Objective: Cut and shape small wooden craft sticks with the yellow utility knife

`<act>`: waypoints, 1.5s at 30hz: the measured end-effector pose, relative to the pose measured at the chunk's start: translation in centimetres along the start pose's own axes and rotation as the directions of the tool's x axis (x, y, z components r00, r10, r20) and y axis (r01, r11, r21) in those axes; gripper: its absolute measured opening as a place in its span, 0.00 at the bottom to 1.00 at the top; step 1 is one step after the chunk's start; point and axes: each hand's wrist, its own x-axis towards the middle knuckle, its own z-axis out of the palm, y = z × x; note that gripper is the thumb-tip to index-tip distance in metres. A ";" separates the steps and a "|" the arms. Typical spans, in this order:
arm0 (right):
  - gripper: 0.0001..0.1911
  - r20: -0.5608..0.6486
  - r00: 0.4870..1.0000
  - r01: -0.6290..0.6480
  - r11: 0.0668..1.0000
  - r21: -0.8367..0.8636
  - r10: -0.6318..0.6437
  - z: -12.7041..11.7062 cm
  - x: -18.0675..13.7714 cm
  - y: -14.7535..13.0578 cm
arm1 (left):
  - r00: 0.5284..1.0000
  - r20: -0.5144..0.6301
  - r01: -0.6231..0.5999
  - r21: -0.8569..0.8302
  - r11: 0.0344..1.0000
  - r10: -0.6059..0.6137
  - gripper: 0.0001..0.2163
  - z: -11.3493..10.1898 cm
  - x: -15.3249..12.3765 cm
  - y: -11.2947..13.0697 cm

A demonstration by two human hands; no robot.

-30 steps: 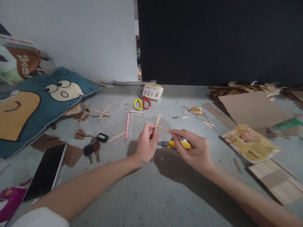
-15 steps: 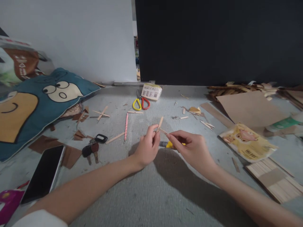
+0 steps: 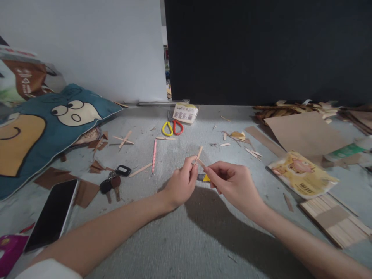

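My left hand (image 3: 183, 182) pinches a light wooden craft stick (image 3: 199, 152) that points up and away between thumb and forefinger. Between both hands runs a thin paper-like strip (image 3: 201, 162), bent and crossing the stick. The strip's near end sits in the fingertips of my right hand (image 3: 232, 180). Under that hand lies a cutter knife (image 3: 205, 178) with a yellow body, mostly covered. To the left are a pink twisted stick (image 3: 154, 155) and a wooden stick (image 3: 140, 170) touching it at an angle.
Scissors (image 3: 172, 128) lie at the back beside a small packet (image 3: 185, 113). Crossed sticks (image 3: 124, 140), keys (image 3: 112, 184), a phone (image 3: 52, 213) and a blue cushion (image 3: 69, 128) fill the left. On the right are a yellow packet (image 3: 305, 176), bundled craft sticks (image 3: 334, 221) and brown card (image 3: 305, 130).
The strip between my hands, straighter before, now bows upward. My right hand has shifted slightly left and down, and the stick in my left hand has moved a little right.
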 end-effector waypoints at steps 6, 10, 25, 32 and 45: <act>0.25 0.069 0.997 -0.023 0.999 0.028 0.021 -0.7 0.6 -0.4 | 1.000 0.027 0.002 0.057 0.998 -0.004 0.13 -0.2 0.2 0.3; 0.27 0.128 0.991 -0.037 0.999 0.037 0.032 -1.1 1.0 -0.3 | 0.997 0.069 0.022 0.022 1.000 -0.023 0.14 -0.3 0.3 0.4; 0.23 0.064 0.998 -0.014 1.000 -0.015 0.015 -1.2 0.9 -0.9 | 0.987 -0.005 0.156 -0.152 0.976 -0.158 0.11 0.1 1.1 0.1; 0.17 0.099 0.946 0.285 0.645 -0.709 -0.308 -2.4 2.2 3.8 | 0.975 -0.024 0.188 -0.439 0.879 -0.221 0.16 0.1 1.8 -0.2; 0.03 0.509 0.857 0.482 0.466 -0.742 -0.075 -2.2 1.2 3.6 | 0.980 -0.084 0.133 -0.397 0.908 -0.180 0.16 0.3 1.5 -0.3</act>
